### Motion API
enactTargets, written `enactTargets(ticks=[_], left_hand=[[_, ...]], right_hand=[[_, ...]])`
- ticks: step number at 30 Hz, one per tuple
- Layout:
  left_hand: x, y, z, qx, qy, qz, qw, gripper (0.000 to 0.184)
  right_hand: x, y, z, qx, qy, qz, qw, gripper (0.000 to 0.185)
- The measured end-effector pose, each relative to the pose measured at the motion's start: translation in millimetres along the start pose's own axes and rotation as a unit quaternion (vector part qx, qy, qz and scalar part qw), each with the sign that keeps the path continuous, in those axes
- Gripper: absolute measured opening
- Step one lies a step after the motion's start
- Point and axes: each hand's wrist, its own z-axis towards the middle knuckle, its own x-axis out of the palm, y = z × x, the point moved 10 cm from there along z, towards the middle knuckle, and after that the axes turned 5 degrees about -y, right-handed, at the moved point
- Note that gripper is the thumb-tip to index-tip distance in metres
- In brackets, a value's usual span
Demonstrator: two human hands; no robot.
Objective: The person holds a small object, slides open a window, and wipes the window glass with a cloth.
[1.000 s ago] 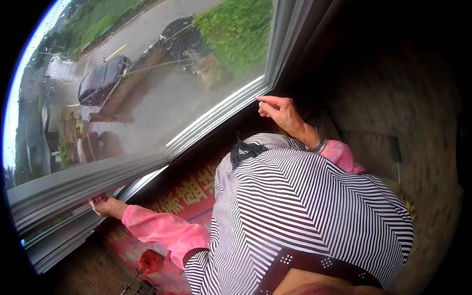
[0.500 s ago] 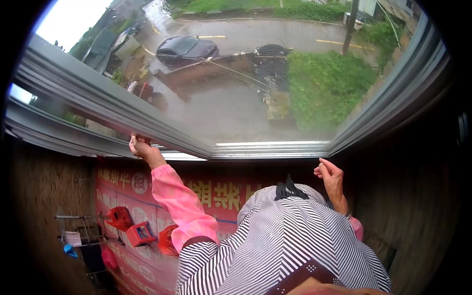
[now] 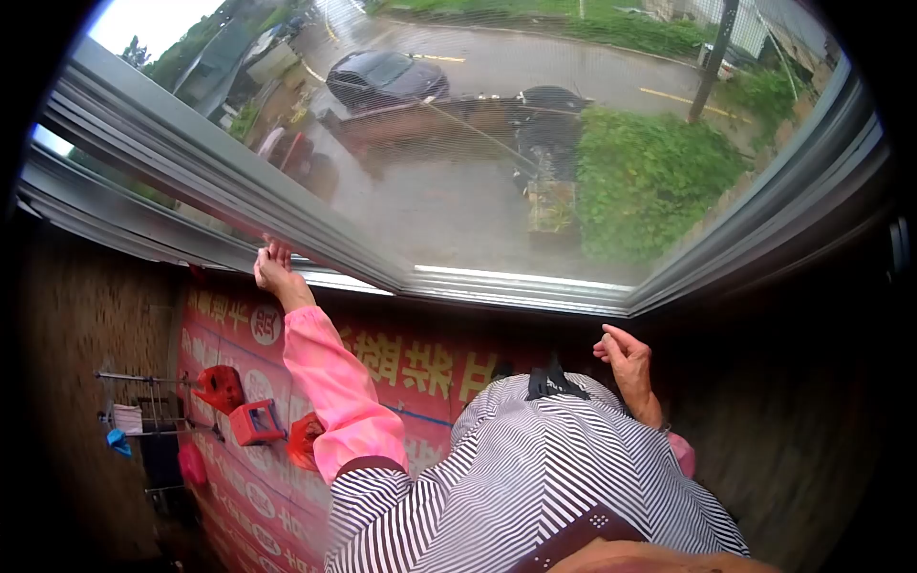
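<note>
My left hand (image 3: 277, 272), its arm in a pink sleeve, reaches up to the lower edge of the sliding window sash (image 3: 224, 205). The fingers are bent against that edge; the fingertips are partly hidden. Through the mesh-covered pane, a wet yard shows. My right hand (image 3: 629, 368) hangs in the air just below the window sill (image 3: 521, 291), touching nothing I can see. Its index finger stretches out apart from the loosely curled others, and nothing shows in it.
A red sheet with large printed characters (image 3: 420, 368) lies below the window. On it are a red plastic stool (image 3: 256, 422) and red bags (image 3: 220, 387). A metal rack (image 3: 153, 401) stands at the left by a brick wall (image 3: 95, 334). Outside, a dark car (image 3: 387, 78) stands by a road.
The view has shifted slightly. My left hand stays at the sash edge, its fingers now pointing more upward. My right hand keeps nearly the same pose below the sill.
</note>
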Motion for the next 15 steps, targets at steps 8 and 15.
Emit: enactTargets(ticks=[8,15], left_hand=[[-154,119,-93,-0.1,-0.057,0.201,0.973,0.012],[-260,191,-299,-0.338,0.011,0.334,0.88,0.018]], right_hand=[[46,8,1,0.031,0.103,-0.014,0.994,0.029],[73,11,20,0.032,0.208,-0.053,0.976,0.029]])
